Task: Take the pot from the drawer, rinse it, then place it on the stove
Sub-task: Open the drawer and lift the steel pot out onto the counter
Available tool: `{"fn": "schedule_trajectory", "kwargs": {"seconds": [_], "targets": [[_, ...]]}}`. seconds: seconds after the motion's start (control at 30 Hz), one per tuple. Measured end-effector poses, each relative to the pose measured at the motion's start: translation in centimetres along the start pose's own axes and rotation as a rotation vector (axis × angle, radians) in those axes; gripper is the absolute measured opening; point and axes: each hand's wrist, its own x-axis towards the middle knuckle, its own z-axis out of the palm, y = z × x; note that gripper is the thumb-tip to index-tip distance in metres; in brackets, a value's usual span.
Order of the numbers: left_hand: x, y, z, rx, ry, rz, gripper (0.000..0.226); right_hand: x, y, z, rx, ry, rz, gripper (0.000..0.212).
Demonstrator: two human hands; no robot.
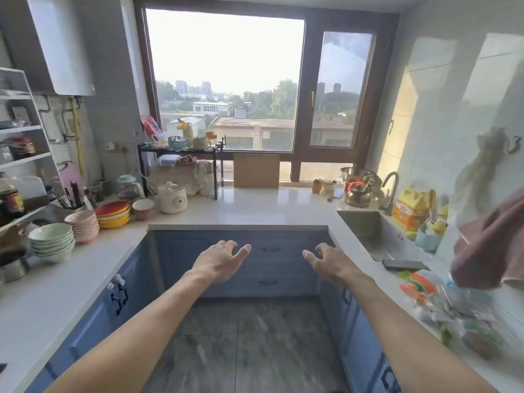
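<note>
Bowls crowd the left desk edge; open floor runs between blue cabinets. Left hand and right hand reach forward, fingers spread, holding nothing, before 2 shut drawers. Sink sits right. Pot not visible.

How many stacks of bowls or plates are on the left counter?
4: green bowls nearest, pink bowls behind, colourful plates, then two pink bowls. More may be hidden.
</note>
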Motion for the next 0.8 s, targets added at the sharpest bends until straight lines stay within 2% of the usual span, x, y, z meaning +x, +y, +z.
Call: {"fn": "schedule_trajectory", "kwargs": {"seconds": [0.2,0.37,0.53,0.7,0.8], "targets": [[14.7,-0.4,3.3,-0.02,-0.075,-0.024,0.085,14.7,0.9,1.9,-0.007,-0.087,0.039,0.075],[28.8,-2.8,7.1,-0.037,-0.122,-0.014,0.087,28.7,1.8,4.5,-0.002,-0.109,0.058,0.076],[43.0,-6.0,11.1,-0.087,-0.185,-0.09,0.094,43.0,3.0,8.3,0.038,-0.152,0.129,0.076],[52.9,-8.0,16.8,-0.179,-0.234,-0.192,0.085,53.9,5.2,13.4,0.11,-0.244,0.198,0.041],[57.4,-9.1,21.6,-0.25,-0.212,-0.262,0.077,59.6,7.7,17.6,0.152,-0.275,0.222,0.036]]}}
